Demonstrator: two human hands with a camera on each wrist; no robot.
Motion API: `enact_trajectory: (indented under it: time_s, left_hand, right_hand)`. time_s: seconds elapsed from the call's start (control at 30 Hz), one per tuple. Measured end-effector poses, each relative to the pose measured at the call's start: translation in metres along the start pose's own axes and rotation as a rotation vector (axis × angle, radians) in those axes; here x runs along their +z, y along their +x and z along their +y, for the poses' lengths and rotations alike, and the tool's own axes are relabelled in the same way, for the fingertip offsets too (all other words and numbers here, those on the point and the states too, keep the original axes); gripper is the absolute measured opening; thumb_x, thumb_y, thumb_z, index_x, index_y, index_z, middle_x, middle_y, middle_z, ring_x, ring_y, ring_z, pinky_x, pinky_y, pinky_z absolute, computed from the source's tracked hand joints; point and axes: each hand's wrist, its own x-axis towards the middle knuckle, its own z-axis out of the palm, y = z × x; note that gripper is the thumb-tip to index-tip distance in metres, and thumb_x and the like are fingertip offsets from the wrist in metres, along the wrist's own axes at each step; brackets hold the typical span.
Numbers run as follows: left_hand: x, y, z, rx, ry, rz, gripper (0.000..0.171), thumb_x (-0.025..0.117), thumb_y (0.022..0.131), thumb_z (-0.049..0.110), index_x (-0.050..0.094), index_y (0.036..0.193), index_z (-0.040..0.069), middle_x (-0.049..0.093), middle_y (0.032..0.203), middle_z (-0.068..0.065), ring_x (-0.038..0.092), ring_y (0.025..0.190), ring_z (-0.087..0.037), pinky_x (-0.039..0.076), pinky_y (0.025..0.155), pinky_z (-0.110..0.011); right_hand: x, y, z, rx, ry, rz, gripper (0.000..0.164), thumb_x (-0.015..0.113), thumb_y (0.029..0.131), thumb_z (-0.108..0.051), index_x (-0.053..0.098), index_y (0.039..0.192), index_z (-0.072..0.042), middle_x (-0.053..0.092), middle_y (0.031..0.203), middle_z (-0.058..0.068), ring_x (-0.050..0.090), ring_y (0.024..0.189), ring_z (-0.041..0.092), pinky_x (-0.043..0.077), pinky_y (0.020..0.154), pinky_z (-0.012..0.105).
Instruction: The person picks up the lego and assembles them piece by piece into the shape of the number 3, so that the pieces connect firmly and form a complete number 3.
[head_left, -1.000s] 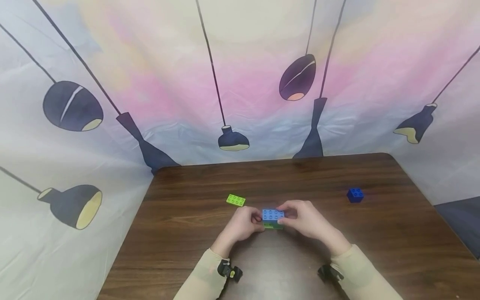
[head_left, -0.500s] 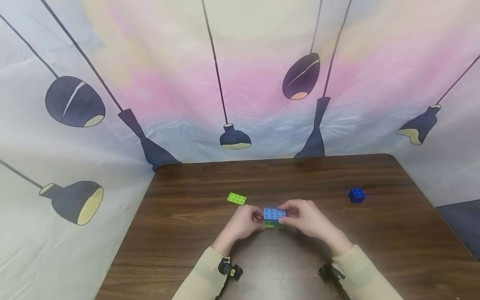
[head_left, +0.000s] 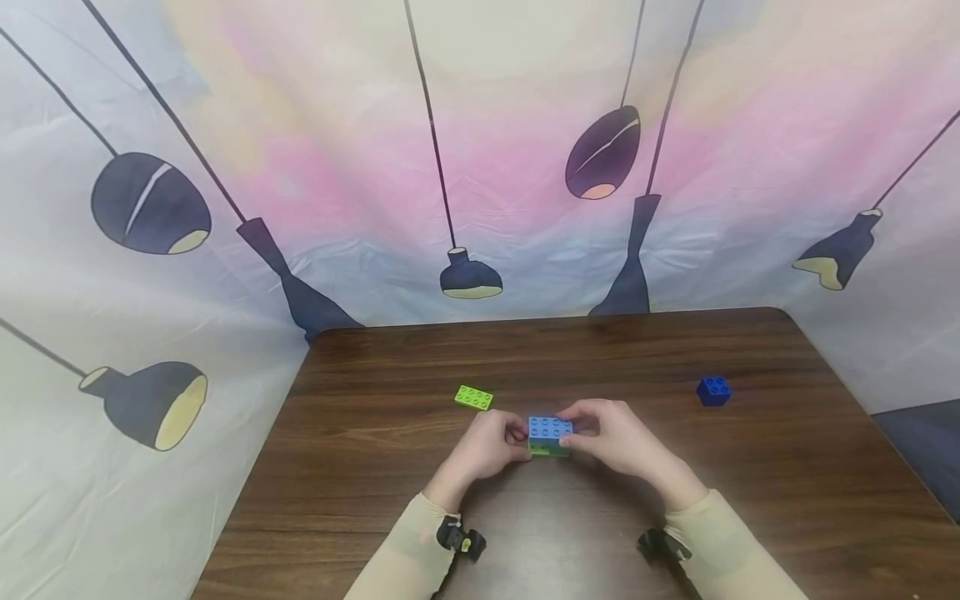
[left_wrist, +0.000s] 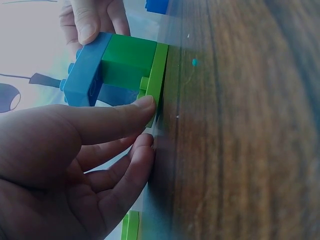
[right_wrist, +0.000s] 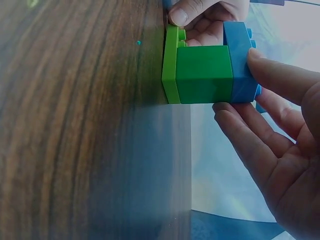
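A small brick stack stands on the table between both hands. Its base is a lime-green plate (right_wrist: 171, 65), a darker green block (right_wrist: 205, 75) sits on the plate's right part, and a light blue brick (head_left: 550, 427) with two rows of studs lies across the top. To the left of the green block, a gap shows beneath the blue brick. My left hand (head_left: 483, 450) pinches the left end of the lime plate, thumb (left_wrist: 142, 104) in front. At the other side, my right hand (head_left: 622, 437) grips the right end of the blue brick between thumb and fingers.
Beyond the left hand lies a loose lime-green plate (head_left: 474, 397). A dark blue brick (head_left: 713, 391) sits farther right on the brown wooden table (head_left: 360, 433). A cloth printed with lamps (head_left: 525, 225) hangs behind the table's back edge.
The head view has shifted slightly since the earliest frame. Both hands keep their hold on the stack, with hardly any movement.
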Motion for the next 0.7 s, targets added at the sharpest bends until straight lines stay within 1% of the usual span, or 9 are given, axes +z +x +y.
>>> enact_trajectory:
  time_s: [0.3,0.5,0.7]
  left_hand:
    - [0.0011,0.0000,0.0001,-0.003,-0.001,-0.002,0.021,0.091,0.082,0.006,0.076,0.098,0.006,0.067,0.084,0.004,0.061,0.077,-0.009,0.053,0.072,-0.029]
    - [0.0015,0.0001,0.0008,-0.001,0.005,-0.003,0.020,0.090,0.082,0.004,0.076,0.096,0.005,0.067,0.082,0.003,0.061,0.075,-0.009,0.053,0.069,-0.028]
    - [0.0014,0.0002,0.0019,-0.008,-0.001,-0.004,0.020,0.090,0.082,0.002,0.076,0.097,0.004,0.067,0.082,0.002,0.061,0.074,-0.010,0.052,0.067,-0.028]
  right_hand:
    - [0.0016,-0.0016,-0.0003,0.005,-0.006,0.011,0.028,0.084,0.095,-0.020,0.077,0.121,-0.012,0.075,0.121,0.006,0.075,0.106,0.021,0.061,0.088,0.040]
    - [0.0026,-0.0015,-0.0014,-0.014,-0.021,0.014,0.029,0.084,0.095,-0.021,0.076,0.122,-0.012,0.075,0.123,0.007,0.074,0.108,0.023,0.060,0.091,0.042]
    - [0.0035,-0.0010,-0.0026,-0.014,-0.023,0.017,0.029,0.084,0.096,-0.020,0.076,0.122,-0.012,0.074,0.125,0.008,0.074,0.110,0.024,0.060,0.092,0.042]
